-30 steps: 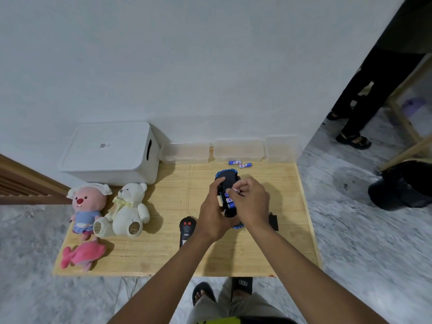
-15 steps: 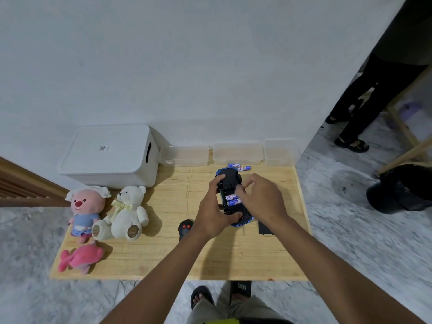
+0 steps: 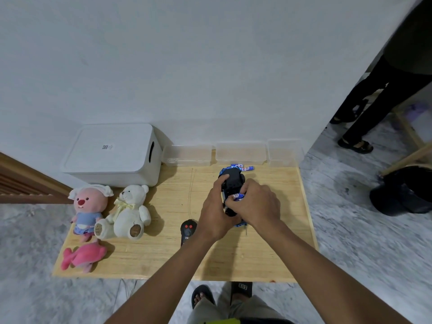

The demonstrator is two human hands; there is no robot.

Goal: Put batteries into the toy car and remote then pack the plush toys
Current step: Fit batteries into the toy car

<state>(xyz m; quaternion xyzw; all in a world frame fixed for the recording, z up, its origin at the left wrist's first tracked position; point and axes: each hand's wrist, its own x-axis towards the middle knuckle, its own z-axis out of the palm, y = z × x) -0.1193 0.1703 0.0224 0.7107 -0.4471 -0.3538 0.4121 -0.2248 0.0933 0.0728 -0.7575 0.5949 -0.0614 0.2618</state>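
Left hand [image 3: 215, 212]: clamped round the upturned toy car [image 3: 232, 181].
Right hand [image 3: 257, 204]: fingers curled over a battery [image 3: 238, 196], seemingly pinching it.

We're seeing pale wood on the table [image 3: 163, 260], grain running lengthwise, the finish matt. At its upper left the storage box [image 3: 112, 157] looks like smooth white plastic with a soft sheen, and right of it the containers [image 3: 187, 155] are clear plastic. Along the left edge it's all fuzzy cloth: the pink plush [image 3: 87, 204], the white bear [image 3: 128, 211], the pink fish [image 3: 84, 256]. In the centre, the toy car [image 3: 232, 181] shows matt black plastic underneath, and the battery [image 3: 238, 196] has a glossy printed wrap. The remote [image 3: 188, 231] is dark plastic. The floor [image 3: 362, 242] looks like grey veined stone.
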